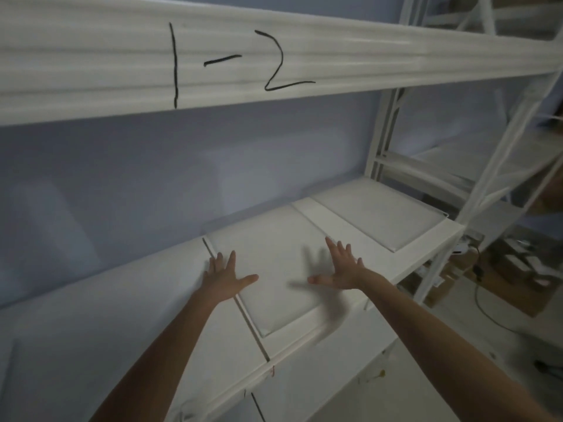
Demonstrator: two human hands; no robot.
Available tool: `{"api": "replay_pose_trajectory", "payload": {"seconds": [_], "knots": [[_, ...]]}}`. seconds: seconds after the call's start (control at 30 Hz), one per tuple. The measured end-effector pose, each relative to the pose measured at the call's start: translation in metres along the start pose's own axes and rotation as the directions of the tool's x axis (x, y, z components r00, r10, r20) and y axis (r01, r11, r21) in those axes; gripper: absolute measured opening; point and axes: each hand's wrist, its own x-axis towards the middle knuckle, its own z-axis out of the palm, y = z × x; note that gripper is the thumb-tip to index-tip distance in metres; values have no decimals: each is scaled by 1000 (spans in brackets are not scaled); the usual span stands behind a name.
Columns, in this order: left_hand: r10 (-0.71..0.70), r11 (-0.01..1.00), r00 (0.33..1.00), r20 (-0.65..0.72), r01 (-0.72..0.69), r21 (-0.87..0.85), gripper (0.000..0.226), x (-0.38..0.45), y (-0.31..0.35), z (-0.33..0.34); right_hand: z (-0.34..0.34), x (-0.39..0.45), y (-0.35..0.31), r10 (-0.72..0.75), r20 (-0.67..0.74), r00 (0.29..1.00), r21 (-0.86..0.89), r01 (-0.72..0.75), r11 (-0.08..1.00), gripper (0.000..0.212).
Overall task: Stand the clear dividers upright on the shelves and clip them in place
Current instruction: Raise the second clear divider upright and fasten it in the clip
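My left hand [224,277] and right hand [341,266] both lie flat with fingers spread wide, gripping nothing, on a clear divider [274,269] that lies flat on the white shelf [137,300]. A second divider [380,214] lies flat just right of it. The beam [365,53] above the shelf reads "1-2".

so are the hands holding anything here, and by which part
Nothing is gripped. Both the left hand and right hand are spread open, palms down over a clear divider lying flat on the shelf.
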Motion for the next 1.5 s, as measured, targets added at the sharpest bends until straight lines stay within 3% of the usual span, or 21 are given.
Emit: {"api": "replay_pose_trajectory", "payload": {"seconds": [0.43,0.67,0.77,0.93,1.1,1.17,1.2,1.27,1.33,1.4,1.47,1.5], "knots": [[-162,986,986,-42,160,-45,104,32,19,13,-6,69,15,-66,112,992,-74,75,994,125],[-322,934,938,-127,293,-204,100,30,41,23,-6,93,38,-181,197,963,-212,222,952,122],[-398,864,901,-172,305,-402,96,36,48,24,-2,93,43,-256,173,951,-262,295,919,117],[-521,748,822,-228,311,-587,94,47,63,22,0,97,56,-346,191,919,-231,385,894,156],[-687,549,685,-243,269,-791,95,54,53,20,1,100,64,-384,207,900,-208,424,882,154],[-754,333,640,-146,182,-925,83,48,44,14,-2,101,66,-399,215,891,-188,439,879,155],[-758,203,647,-80,118,-972,66,42,39,11,-4,102,67,-414,222,883,-173,454,874,155],[-642,-24,765,53,50,-998,19,26,35,3,-9,103,68,-451,247,858,-121,489,864,156],[-506,-144,859,82,10,-990,7,10,36,0,-17,103,66,-480,270,834,-50,510,858,157],[-390,-238,921,7,-93,-967,18,-2,34,-3,-25,99,60,-497,301,814,23,515,857,151],[-284,-295,956,-75,-162,-942,56,-10,32,-5,-29,91,50,-510,294,808,69,515,855,124],[-248,-298,962,-111,-184,-937,63,-14,33,-8,-30,87,43,-517,287,806,107,510,854,112]]}}
